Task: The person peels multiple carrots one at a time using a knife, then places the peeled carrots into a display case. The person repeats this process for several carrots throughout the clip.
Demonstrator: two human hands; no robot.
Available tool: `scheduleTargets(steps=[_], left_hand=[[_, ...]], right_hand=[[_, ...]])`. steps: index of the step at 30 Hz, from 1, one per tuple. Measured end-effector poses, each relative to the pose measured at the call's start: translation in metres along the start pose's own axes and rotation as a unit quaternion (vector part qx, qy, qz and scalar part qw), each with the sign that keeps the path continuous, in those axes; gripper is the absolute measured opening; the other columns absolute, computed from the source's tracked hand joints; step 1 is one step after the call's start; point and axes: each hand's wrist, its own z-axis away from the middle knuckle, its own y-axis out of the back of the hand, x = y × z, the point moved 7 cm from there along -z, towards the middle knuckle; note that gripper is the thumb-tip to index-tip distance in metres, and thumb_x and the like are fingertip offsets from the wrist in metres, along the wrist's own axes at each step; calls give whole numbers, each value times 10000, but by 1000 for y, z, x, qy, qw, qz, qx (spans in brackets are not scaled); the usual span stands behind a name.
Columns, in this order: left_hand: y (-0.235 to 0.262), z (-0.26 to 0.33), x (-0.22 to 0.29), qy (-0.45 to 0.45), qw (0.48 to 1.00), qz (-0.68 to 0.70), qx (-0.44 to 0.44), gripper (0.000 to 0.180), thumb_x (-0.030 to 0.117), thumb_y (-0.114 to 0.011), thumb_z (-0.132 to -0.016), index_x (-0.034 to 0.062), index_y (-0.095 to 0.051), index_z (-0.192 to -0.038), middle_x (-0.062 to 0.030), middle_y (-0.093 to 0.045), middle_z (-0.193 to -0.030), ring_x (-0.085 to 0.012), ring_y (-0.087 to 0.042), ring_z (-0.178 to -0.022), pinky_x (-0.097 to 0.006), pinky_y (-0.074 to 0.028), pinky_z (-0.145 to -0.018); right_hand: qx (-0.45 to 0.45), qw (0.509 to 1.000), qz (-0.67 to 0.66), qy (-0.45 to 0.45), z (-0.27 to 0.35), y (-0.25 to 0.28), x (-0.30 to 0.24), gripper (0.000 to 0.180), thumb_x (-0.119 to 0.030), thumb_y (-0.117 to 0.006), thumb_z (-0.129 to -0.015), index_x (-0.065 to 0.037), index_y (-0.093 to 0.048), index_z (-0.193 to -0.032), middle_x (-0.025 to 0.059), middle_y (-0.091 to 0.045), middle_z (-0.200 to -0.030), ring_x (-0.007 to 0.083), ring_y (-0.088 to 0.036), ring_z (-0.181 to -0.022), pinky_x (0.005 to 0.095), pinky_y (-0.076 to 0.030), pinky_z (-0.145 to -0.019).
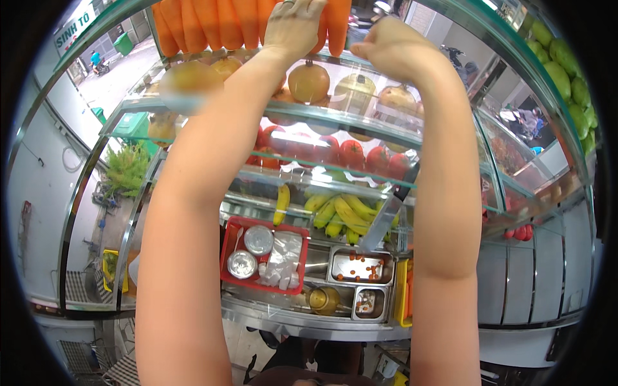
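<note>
A row of upright carrots (225, 26) stands along the top of a glass display case. My left hand (293, 29), with a ring on one finger, reaches over them; its bent fingers close about a carrot, with the fingertips partly cut off by the upper edge. Just right of the row's end, my right hand (396, 51) is curled in toward the carrots. Its thumb sticks out, and whatever it may hold is hidden behind the fingers. Below the hands, several yellowish pomegranates (309, 82) sit on the glass shelf.
Lower shelves hold red tomatoes (352, 154) and bananas (347, 212). A broad knife (383, 222) leans beside my right forearm. Nearer me are a red tray (225, 270) with round containers and plastic bags, and a steel pan (331, 270) with carrot bits. Green mangoes (559, 80) lie far right.
</note>
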Motion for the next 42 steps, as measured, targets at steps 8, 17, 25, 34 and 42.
scheduleTargets(steps=[8,17,25,34,42], left_hand=[[20,-35,18,289,950,113,-23,557,292,-685,-754,-5,-481,-1177,-123,-534,-1103,-243,-584,-937,-359,-461,-832],[-3,-45,22,350,932,55,-70,625,313,-728,-708,42,-450,-1198,-131,-446,-1209,-290,-500,-1062,-390,-417,-916],[-9,-49,26,318,948,4,23,633,322,-732,-700,51,-454,-1199,-140,-425,-1232,-309,-465,-1099,-403,-401,-931],[-10,-41,36,312,948,-46,35,620,356,-734,-704,62,-470,-1182,-121,-430,-1226,-292,-451,-1126,-392,-392,-949],[-15,-47,-4,295,952,28,76,519,376,-729,-708,91,-550,-1104,-111,-462,-1189,-275,-457,-1112,-371,-389,-939]], right_hand=[[189,947,-260,4,148,6,44,372,-214,-662,-756,5,-590,-1048,187,-641,-920,298,-633,-831,367,-488,-715],[219,907,-357,33,230,-3,87,353,-47,-689,-708,-4,-586,-1043,133,-639,-952,234,-630,-862,295,-478,-724],[289,945,-121,98,163,-34,107,497,-355,-644,-776,-16,-556,-1128,196,-532,-1199,340,-485,-1152,423,-394,-934],[218,972,-81,41,162,-48,114,805,-589,-582,-736,9,-437,-1255,225,-387,-1342,363,-348,-1265,515,-247,-1031],[200,973,-108,28,159,-45,111,924,-631,-624,-664,2,-394,-1297,246,-335,-1370,365,-297,-1297,517,-232,-1041]])
